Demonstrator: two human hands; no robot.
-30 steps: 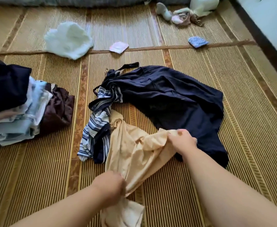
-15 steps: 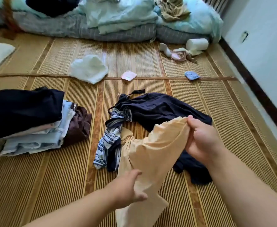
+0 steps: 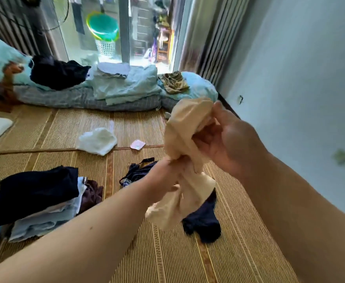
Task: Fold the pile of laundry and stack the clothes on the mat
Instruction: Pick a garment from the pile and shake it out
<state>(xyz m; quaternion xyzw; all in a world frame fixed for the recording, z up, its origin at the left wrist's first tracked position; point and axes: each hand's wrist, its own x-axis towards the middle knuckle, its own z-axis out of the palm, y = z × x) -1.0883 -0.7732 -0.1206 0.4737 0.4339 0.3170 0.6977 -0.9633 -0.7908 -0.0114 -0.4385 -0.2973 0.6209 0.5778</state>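
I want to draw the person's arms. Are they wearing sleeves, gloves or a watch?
No. Both forearms are bare as far as the picture shows. The left hand and right hand wear no gloves, and no watch, ring or bracelet shows.

Two hands (image 3: 226, 139), one beige garment (image 3: 184, 135), one folded stack (image 3: 38, 201).

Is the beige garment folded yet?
No. The beige garment hangs bunched and crumpled between left hand and right hand, off the mat.
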